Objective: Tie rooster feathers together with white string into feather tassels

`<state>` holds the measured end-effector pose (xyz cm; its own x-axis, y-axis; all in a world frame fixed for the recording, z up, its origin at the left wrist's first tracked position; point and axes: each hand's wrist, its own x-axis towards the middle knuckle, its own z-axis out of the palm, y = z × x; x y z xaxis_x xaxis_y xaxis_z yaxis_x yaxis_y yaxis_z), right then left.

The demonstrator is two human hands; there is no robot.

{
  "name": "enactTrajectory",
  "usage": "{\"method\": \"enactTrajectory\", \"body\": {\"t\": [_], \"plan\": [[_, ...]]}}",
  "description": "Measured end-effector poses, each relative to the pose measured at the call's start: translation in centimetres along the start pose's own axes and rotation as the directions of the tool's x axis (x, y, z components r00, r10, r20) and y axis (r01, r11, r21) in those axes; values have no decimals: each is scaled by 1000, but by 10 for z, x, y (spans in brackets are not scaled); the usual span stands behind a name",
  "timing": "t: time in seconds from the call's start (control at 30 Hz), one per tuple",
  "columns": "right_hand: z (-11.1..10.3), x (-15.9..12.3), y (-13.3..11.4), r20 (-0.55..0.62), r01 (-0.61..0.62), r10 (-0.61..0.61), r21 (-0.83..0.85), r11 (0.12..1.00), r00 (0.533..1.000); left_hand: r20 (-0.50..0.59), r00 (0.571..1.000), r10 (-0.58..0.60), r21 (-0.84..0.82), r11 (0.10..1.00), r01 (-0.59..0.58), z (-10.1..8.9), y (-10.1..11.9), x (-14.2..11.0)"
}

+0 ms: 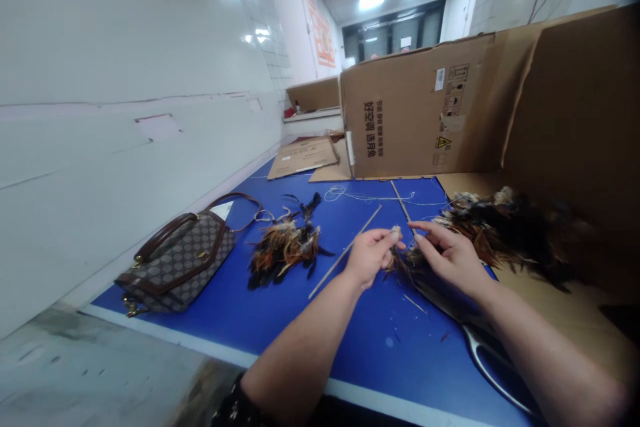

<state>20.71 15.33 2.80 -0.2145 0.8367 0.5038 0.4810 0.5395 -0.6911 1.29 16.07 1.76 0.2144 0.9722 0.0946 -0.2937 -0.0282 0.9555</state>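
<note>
A patterned handbag (187,263) lies at the far left of the blue counter (280,320), with a bundle of brown and black feathers (285,250) to its right. Next comes a thin stick (333,268) lying slantwise. The left hand (371,255) is closed in a pinch on a small pale tuft (397,230). Just right, the right hand (447,253) has its thumb and forefinger slightly parted; whether they grip anything, I cannot tell. A larger feather pile (515,230) lies rightmost, on cardboard (555,303).
</note>
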Motion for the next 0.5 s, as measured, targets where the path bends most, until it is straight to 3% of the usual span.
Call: {"method": "enactTrajectory", "body": {"t": [0.2,0.3,0.4,0.5], "plan": [[8,-4,4,126,64,-67,23,998,990,65,998,-15,38,999,13,5,-1,-3],[7,-3,5,147,53,-48,-33,998,988,43,999,3,42,999,-5,3,-1,-2],[-1,2,12,153,18,19,-238,971,988,-76,996,54,21,998,-53,-3,0,3],[-8,5,24,275,44,109,-498,866,955,-205,974,93,2,996,-95,-11,0,9]]}}
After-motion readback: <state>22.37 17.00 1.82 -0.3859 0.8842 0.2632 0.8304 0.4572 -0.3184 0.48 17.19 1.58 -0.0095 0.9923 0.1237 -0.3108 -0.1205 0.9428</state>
